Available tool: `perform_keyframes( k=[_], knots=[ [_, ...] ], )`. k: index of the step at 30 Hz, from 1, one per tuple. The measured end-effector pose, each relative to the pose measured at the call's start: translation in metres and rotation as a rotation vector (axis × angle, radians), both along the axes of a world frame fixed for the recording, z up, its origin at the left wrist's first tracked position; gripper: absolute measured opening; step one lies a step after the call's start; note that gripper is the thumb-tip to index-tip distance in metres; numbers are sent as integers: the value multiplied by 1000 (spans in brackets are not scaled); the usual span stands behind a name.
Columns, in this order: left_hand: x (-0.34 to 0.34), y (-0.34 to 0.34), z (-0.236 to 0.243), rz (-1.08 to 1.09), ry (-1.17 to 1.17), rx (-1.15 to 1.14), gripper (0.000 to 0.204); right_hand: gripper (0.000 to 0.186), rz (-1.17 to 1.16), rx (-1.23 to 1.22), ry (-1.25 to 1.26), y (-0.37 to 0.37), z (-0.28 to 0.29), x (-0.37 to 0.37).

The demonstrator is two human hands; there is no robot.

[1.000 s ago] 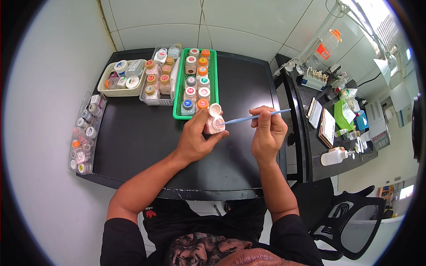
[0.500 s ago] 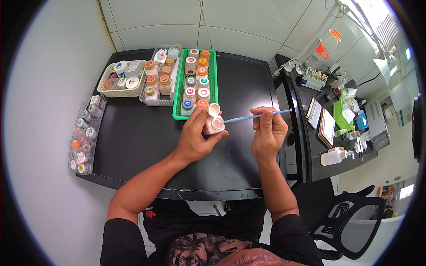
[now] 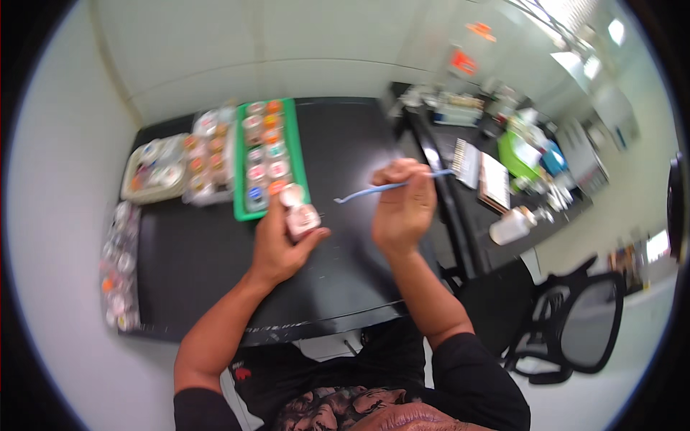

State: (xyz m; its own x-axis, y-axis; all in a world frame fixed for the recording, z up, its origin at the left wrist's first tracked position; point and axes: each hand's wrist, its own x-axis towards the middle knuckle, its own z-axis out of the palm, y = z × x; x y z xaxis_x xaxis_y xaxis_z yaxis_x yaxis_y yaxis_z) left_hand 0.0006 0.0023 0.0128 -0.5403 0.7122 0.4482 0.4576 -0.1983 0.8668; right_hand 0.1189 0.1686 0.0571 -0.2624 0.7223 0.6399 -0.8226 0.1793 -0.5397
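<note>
My left hand [image 3: 279,248] is closed around a small clear jar [image 3: 302,222] of pinkish powder. The jar's round flip lid [image 3: 292,195] stands open at its far side. My right hand [image 3: 405,210] pinches a thin blue plastic stick [image 3: 363,192], whose slightly bent tip points left, apart from the jar's mouth. Whether any powder sits on the tip is too blurred to tell. Just beyond my left hand lies a green basket [image 3: 297,154] filled with capped bottles [image 3: 256,172] in rows.
A clear basket [image 3: 208,195] of bottles and a cream basket [image 3: 152,195] stand further left. A clear box of small jars [image 3: 121,266] lines the left table edge. On the side desk at right are notebooks [image 3: 494,183], a white pump bottle [image 3: 512,226] and a green tray [image 3: 514,151]. A black chair [image 3: 586,327] stands behind it.
The blue stick has come out of the jar's mouth and moved right with my right hand. My left hand still holds the opened jar. The whole view has swung and is blurred.
</note>
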Motion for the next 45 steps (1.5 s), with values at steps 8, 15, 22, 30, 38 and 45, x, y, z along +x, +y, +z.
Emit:
perform_keyframes(
  k=[8, 15, 22, 30, 38, 45],
  knots=[
    [9, -2, -7, -115, -110, -13, 77, 16, -272, 626, -568, -3, -4, -1],
    [10, 0, -8, -182, 92, 24, 67, 36, -324, 839, -555, -6, -13, -1],
    [7, -2, -17, -220, 24, -40, 58, 28, -312, 876, -465, -11, -12, -4],
    [-5, -2, -22, -249, 20, -9, 53, 34, -300, 959, -494, -11, -8, 0],
    [-5, 2, -26, -101, 127, 104, 90, 42, -205, 942, -602, -13, -7, 4],
    [-7, 2, -23, 75, 354, 107, 86, 38, -64, 846, -720, -17, 0, 1]
  ],
)
